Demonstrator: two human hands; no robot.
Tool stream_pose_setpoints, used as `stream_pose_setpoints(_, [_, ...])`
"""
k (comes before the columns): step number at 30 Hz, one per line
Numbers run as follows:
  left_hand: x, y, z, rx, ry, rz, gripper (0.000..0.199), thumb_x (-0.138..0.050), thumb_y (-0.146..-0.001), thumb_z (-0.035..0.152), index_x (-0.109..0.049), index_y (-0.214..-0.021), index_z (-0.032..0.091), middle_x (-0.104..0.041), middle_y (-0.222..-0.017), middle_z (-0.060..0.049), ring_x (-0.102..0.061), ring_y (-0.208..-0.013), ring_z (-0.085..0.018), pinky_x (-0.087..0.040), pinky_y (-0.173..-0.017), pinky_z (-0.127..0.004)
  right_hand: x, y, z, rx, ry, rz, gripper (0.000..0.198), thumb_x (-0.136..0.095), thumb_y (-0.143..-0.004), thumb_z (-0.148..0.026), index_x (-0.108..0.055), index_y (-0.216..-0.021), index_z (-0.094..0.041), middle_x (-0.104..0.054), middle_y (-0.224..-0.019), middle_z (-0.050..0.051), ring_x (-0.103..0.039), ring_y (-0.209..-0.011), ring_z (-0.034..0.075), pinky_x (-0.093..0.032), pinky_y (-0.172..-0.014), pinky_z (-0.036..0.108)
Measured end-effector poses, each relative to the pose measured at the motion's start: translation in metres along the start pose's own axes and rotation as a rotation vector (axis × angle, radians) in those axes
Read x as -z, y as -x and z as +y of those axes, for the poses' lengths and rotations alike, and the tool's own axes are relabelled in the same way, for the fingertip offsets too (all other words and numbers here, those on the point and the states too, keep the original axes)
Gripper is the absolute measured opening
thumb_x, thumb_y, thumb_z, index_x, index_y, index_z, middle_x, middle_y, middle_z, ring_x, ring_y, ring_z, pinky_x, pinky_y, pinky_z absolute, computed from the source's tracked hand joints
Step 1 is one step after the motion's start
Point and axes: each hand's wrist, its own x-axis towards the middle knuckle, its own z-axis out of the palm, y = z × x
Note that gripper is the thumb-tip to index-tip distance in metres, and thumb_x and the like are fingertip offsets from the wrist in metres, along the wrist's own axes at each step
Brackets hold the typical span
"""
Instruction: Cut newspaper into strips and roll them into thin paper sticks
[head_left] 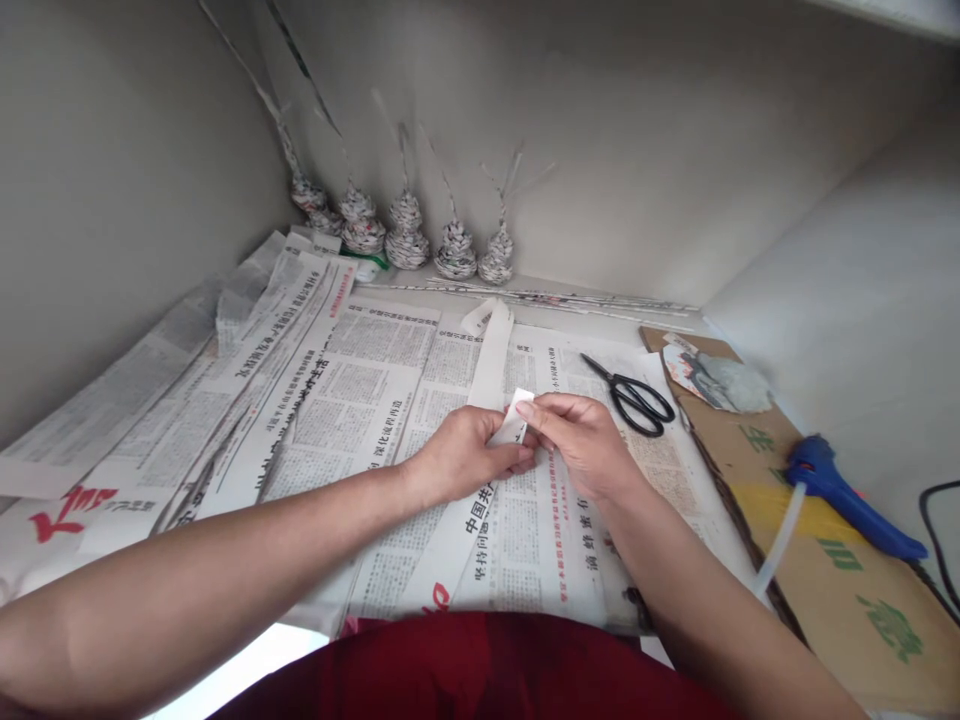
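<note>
Both hands meet over the newspaper sheets [375, 360] at the middle of the table. Between them is a narrow white newspaper strip [513, 420], its short end folded over and standing up. My left hand [476, 450] grips it from the left, thumb below and fingers behind. The thumb and fingertips of my right hand [581, 435] pinch its upper right edge. A longer pale stretch of paper strip [493, 350] runs up behind my hands and curls over at its far end; whether it is the same piece is hidden. Black-handled scissors [634, 395] lie right of my right hand.
Several woven newspaper gourds [407, 235] stand along the back wall, with thin rolled paper sticks [570, 298] in front. Cut newspaper strips [262, 360] are piled at left. At right, a cardboard piece [817, 560] bears a blue glue gun [847, 500] with a glue stick.
</note>
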Motion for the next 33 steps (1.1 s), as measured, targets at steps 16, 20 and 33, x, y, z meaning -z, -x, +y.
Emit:
stream_pose_setpoints(16, [-0.0021, 0.0021, -0.0002, -0.076, -0.093, -0.031, 0.030, -0.057, -0.085, 0.041, -0.071, -0.079, 0.015, -0.070, -0.072, -0.004, -0.061, -0.065, -0.014, -0.048, -0.061, -0.026, -0.0067, 0.0019, 0.0030, -0.012, -0.144, -0.007, 0.028, -0.077, -0.071, -0.034, -0.056, -0.060, -0.020, -0.054, -0.049, -0.006, -0.049, -0.040, 0.008, -0.041, -0.037, 0.021])
stream_pose_setpoints(20, [-0.0031, 0.0020, -0.0018, -0.066, 0.034, -0.100, 0.034, -0.051, -0.089, 0.040, -0.072, -0.085, 0.014, -0.073, -0.085, -0.008, -0.066, -0.077, -0.016, -0.052, -0.074, -0.029, -0.0085, 0.0028, 0.0044, 0.007, -0.140, -0.021, 0.030, -0.076, -0.073, -0.034, -0.053, -0.061, -0.020, -0.054, -0.048, -0.007, -0.047, -0.037, 0.009, -0.039, -0.034, 0.021])
stream_pose_setpoints(33, [-0.0047, 0.0023, 0.0014, -0.032, 0.062, -0.161, 0.030, -0.057, -0.087, 0.037, -0.071, -0.088, 0.010, -0.073, -0.088, -0.011, -0.068, -0.082, -0.019, -0.056, -0.076, -0.033, -0.0040, 0.0046, 0.0010, 0.039, -0.097, -0.007, 0.028, -0.076, -0.073, -0.034, -0.055, -0.061, -0.020, -0.058, -0.048, -0.005, -0.052, -0.036, 0.008, -0.039, -0.033, 0.019])
